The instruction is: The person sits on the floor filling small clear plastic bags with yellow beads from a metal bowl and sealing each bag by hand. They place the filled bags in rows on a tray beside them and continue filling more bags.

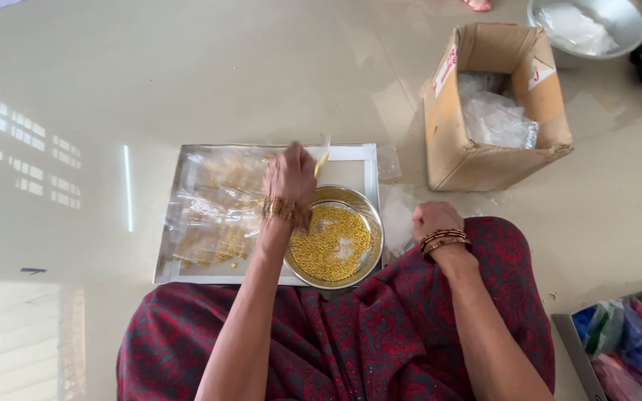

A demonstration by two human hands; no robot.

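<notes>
While left hand (289,177) hovers mid-frame above steel bowl (334,236) of gold beads, pinching small clear pouch (322,160), pouch-filling step seems underway. Right hand (434,220) rests clenched at lower right, apparently empty. Next move likely needs steady pouring, pouch mouth open.

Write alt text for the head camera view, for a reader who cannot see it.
A seated person's left hand lifts a small clear packet above a steel bowl of tiny gold beads, which sits on a tray of filled packets. The right hand rests beside the bowl; a cardboard box stands behind.
</notes>
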